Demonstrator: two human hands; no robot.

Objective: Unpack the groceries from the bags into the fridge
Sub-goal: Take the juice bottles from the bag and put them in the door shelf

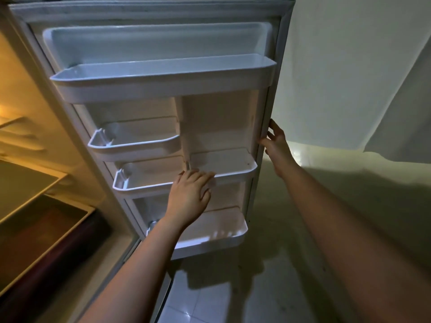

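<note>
The fridge door (219, 122) stands wide open in front of me, its white door shelves bare. My left hand (190, 194) rests flat with fingers apart on the front rim of the third door shelf (233, 176). My right hand (276, 142) touches the door's right outer edge, fingers spread, holding nothing. The lit fridge interior (28, 183) with glass shelves shows at the left. No grocery bags or groceries are in view.
A wide top door shelf (163, 82) juts toward me. Two smaller bins (135, 145) sit on the door's left half and a bottom bin (214, 238) lies below my left forearm. A white wall (349, 78) is right of the door; pale floor tiles (210, 299) lie below.
</note>
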